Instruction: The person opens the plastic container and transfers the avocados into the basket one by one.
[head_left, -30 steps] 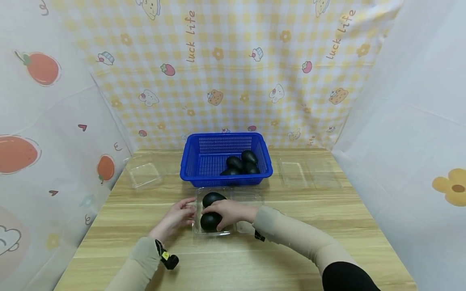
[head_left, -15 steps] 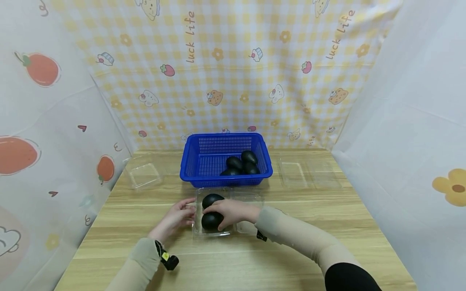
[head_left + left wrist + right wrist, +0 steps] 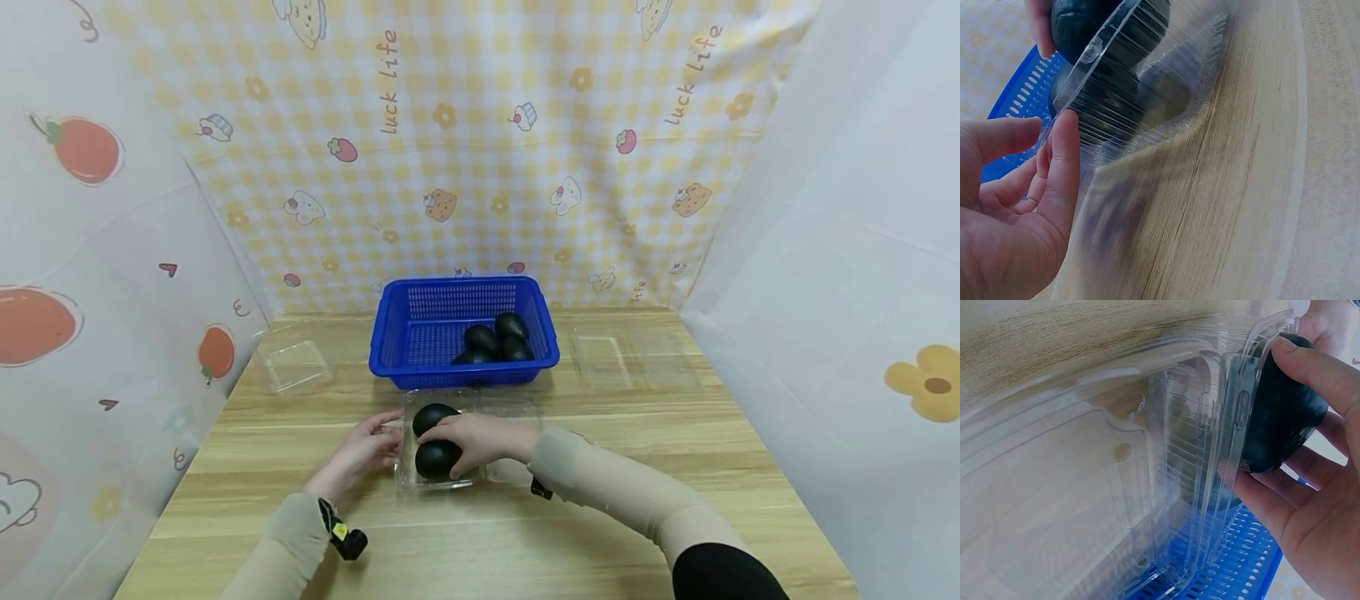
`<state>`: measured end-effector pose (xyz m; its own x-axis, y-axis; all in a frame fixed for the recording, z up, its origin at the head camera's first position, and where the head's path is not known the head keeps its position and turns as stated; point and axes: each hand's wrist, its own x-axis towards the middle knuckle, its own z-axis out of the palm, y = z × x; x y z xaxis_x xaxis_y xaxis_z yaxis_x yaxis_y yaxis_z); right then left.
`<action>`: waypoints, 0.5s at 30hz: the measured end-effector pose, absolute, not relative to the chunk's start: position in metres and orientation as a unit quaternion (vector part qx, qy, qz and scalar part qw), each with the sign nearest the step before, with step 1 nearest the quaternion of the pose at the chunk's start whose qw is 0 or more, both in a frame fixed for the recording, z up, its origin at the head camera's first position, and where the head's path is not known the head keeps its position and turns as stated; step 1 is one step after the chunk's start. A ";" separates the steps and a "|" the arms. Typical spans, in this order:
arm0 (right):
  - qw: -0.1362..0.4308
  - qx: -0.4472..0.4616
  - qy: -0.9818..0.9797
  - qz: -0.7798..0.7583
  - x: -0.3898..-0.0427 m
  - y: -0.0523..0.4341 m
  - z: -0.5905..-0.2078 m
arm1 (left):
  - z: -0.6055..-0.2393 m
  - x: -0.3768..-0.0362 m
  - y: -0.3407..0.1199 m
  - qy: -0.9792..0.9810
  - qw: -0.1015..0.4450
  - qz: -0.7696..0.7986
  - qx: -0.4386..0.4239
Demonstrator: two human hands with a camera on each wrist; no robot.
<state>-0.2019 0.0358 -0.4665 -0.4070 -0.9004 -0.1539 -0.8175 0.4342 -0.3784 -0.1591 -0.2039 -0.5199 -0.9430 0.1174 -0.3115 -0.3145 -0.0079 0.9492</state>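
Note:
In the head view a clear plastic clamshell box [image 3: 407, 454] lies unfolded in front of the blue basket, its lid [image 3: 512, 408] to the right. My left hand [image 3: 362, 454] holds the box's left rim; the left wrist view shows thumb and fingertip on either side of that rim. From above, my right hand [image 3: 482, 439] grips a dark avocado [image 3: 437, 461] within the near part of the box. Behind it sits a second avocado [image 3: 432, 417], partly covered by the right fingers. The right wrist view shows thumb and fingers around the gripped avocado [image 3: 1282, 409].
The blue perforated basket [image 3: 405, 376] stands at the back middle with several avocados [image 3: 512, 326] on its right side. Another clear box [image 3: 296, 365] lies at the back left, and one more open clear box [image 3: 603, 360] at the back right. Patterned cloth surrounds the wooden table [image 3: 675, 475].
The gripped avocado has shifted very slightly right in the box along with my right hand. My left hand has stayed at the rim. The head view has tilted a little.

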 end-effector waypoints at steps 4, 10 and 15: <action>0.166 -0.520 0.829 -0.122 -0.201 0.036 -0.464 | -0.520 -0.158 -0.204 0.685 0.154 0.709 -0.068; 0.161 -0.521 0.828 -0.129 -0.200 0.040 -0.458 | -0.521 -0.157 -0.203 0.682 0.149 0.713 -0.064; 0.153 -0.523 0.827 -0.136 -0.202 0.045 -0.454 | -0.519 -0.158 -0.203 0.685 0.149 0.711 -0.066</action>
